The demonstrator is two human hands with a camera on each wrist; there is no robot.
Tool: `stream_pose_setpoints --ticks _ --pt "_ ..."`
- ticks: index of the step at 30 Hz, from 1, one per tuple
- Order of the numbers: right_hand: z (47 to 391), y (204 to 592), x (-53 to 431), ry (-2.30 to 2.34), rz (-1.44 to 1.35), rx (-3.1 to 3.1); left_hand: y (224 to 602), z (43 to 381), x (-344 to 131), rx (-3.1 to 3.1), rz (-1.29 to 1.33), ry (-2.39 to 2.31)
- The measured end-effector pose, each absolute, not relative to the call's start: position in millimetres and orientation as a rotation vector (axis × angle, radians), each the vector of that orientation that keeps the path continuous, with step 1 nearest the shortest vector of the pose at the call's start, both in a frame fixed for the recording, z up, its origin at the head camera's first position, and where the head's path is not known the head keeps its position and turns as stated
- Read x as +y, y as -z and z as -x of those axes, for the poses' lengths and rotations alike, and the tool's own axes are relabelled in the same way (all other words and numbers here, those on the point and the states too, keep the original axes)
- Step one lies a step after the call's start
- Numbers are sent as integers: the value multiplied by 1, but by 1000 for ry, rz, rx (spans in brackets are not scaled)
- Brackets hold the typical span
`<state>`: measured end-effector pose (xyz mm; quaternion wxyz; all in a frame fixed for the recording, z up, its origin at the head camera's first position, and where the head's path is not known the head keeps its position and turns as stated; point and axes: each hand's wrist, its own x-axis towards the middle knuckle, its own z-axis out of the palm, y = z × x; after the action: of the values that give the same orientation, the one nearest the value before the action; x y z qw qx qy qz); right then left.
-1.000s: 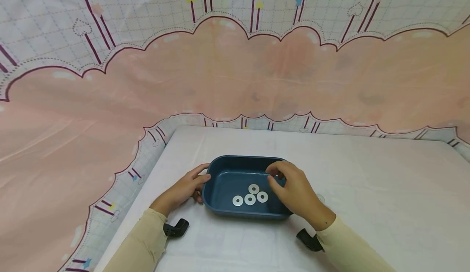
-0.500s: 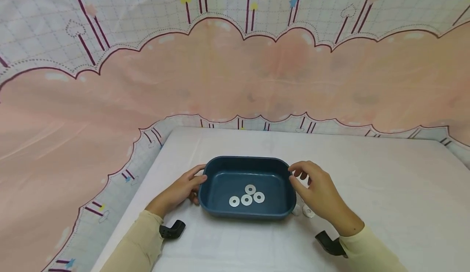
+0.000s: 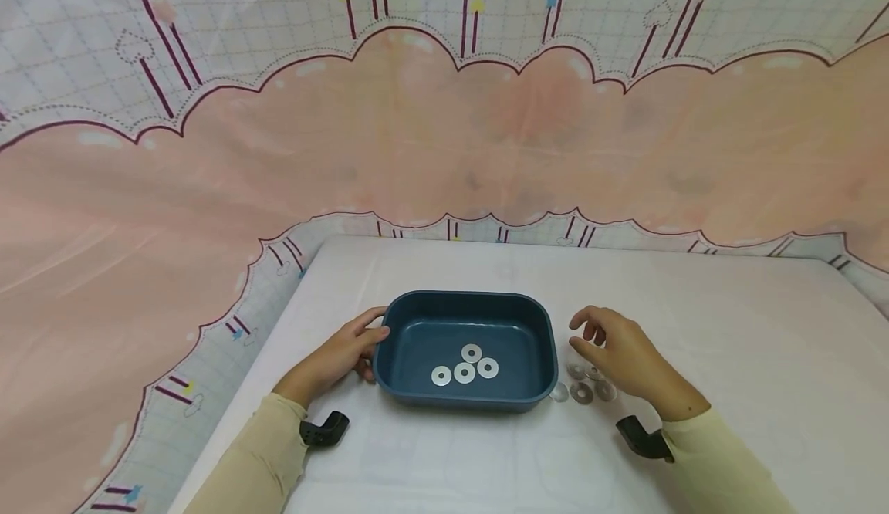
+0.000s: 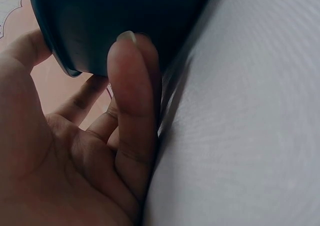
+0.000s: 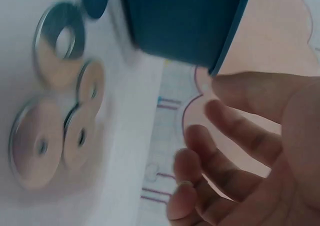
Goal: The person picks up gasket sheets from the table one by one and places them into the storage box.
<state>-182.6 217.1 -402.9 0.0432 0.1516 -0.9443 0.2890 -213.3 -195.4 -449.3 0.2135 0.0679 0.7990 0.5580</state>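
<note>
My left hand (image 3: pixel 338 354) holds the left end of a dark blue rectangular tray (image 3: pixel 465 404), thumb at the rim and fingers against the outer wall. Several flat metal washers (image 3: pixel 464 373) lie on the tray floor, near its front. To the right of the tray, my right hand (image 3: pixel 625 352) hovers over the table with loosely bent fingers. It holds nothing, as the right wrist view shows. Several more washers (image 3: pixel 581 393) are on the table beneath and beside that hand; in the right wrist view a large washer (image 5: pixel 36 143) lies close to smaller-looking ones, some touching or overlapping.
A white cloth covers the table (image 3: pixel 729 344). Behind it hangs a patterned pink and white curtain (image 3: pixel 417 136). Black wrist cameras sit on both forearms, the left camera (image 3: pixel 325 429) and the right camera (image 3: pixel 644 438).
My right hand has moved from above the tray's right side out to the right, uncovering the washers on the table. The washers in the tray and my left hand stay in place.
</note>
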Motion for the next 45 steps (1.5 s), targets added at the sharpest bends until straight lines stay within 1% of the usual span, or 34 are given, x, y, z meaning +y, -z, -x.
stream_pose_setpoints --ticks 2,10,22,45 --pt "186 406 220 -889 -455 -2946 449 213 -196 2206 -185 -1559" --pt "195 414 239 -934 -408 -3118 421 198 -191 2199 -179 -1560" --pt "198 420 249 -1004 -339 -3272 419 198 -189 2197 -171 -1568" --pt "195 428 247 -946 -337 -3256 421 199 -188 2212 -196 -1541"
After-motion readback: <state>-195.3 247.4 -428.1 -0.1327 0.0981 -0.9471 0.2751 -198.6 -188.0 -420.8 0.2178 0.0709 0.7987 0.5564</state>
